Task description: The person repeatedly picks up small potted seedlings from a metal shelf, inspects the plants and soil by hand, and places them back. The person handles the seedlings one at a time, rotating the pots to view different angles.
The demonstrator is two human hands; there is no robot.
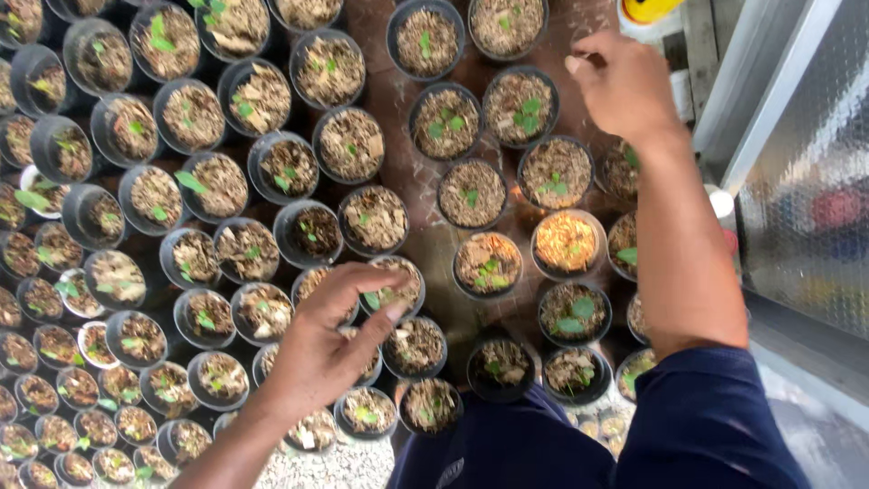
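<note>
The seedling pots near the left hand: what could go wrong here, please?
1. The left hand reaches into tightly packed seedling pots; its fingers could crush a small green sprout or tip a neighbouring pot.
2. The right hand stretches far over other pots, so the forearm might brush their seedlings.
3. The yellow object sits near the right hand at the edge of the picture and could perhaps be knocked.

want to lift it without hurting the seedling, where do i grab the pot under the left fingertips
Grip the pot by its black rim, from above and from the open right side. Its seedling sits mid-soil, and neighbouring pots crowd the left, where the left hand hovers.
</note>
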